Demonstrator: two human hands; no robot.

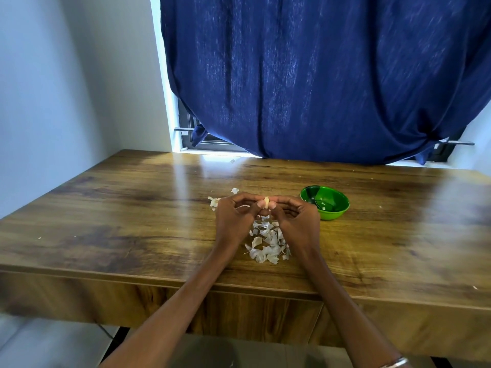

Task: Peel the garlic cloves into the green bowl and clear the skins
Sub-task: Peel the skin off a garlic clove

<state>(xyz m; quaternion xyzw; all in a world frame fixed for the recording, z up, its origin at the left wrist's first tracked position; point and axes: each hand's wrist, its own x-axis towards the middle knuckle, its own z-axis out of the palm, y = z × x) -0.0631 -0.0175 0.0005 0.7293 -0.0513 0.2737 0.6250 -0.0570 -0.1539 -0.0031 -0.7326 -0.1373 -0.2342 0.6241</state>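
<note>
Both hands meet above the middle of the wooden table (132, 208). My left hand (233, 216) and my right hand (295, 216) pinch one small pale garlic clove (266, 201) between their fingertips. Below the hands lies a pile of white garlic skins (265, 244). A few more pieces of garlic (214, 201) lie just left of my left hand, partly hidden by it. The green bowl (325, 201) stands to the right of my right hand, with a small pale piece inside it.
A dark blue curtain (318, 75) hangs over the window behind the table's far edge. A white wall (53, 88) stands on the left. Small skin scraps dot the tabletop. The table's front edge runs below my forearms.
</note>
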